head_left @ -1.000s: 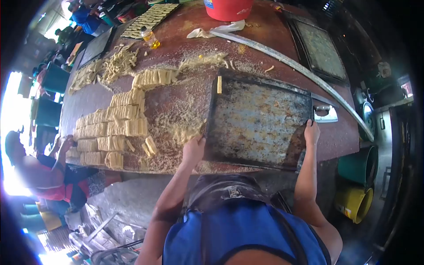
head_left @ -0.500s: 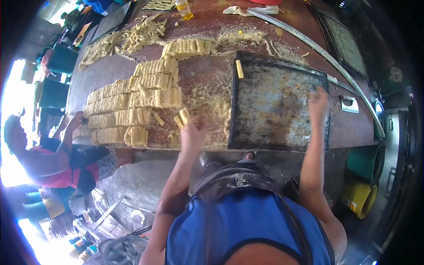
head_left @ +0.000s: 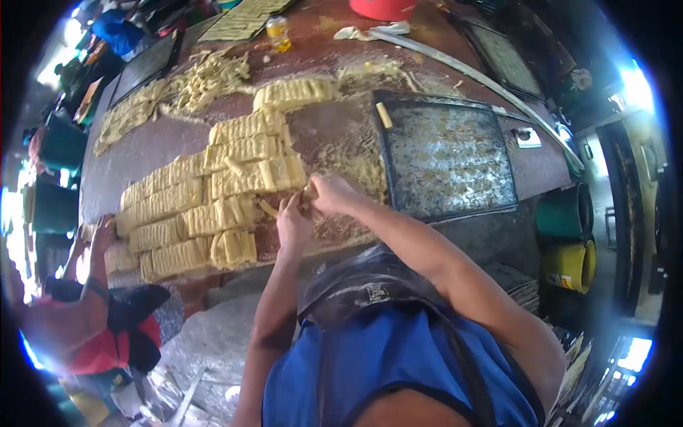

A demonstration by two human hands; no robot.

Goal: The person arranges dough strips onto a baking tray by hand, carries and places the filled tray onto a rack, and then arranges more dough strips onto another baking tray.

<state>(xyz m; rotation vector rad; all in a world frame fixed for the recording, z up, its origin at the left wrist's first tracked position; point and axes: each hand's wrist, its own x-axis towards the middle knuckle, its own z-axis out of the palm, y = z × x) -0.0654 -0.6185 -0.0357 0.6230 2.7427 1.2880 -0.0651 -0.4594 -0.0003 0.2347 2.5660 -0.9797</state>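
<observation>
Rows of pale dough sticks (head_left: 245, 174) lie packed side by side on the floury table. At the right end of these rows my left hand (head_left: 294, 226) and my right hand (head_left: 331, 194) meet, fingertips almost touching. My left hand's fingers are closed around dough sticks, mostly covered by the fingers. The right hand is pinched at the same spot, and its fingers hide what they grip. A loose dough stick (head_left: 268, 208) lies just left of my left hand. To the right is a dark metal baking tray (head_left: 452, 160), with a single dough stick (head_left: 384, 115) at its upper left corner.
Across the table, a co-worker's hand (head_left: 105, 231) touches the left end of the rows. Behind are a heap of dough pieces (head_left: 210, 80), a bottle of yellow liquid (head_left: 278, 34) and a red tub (head_left: 384, 7). A long metal strip (head_left: 484, 75) crosses the right side.
My right hand has moved left from above the tray's right side to meet my left hand. The left hand, with dough sticks, has shifted slightly. The view has turned a little.
</observation>
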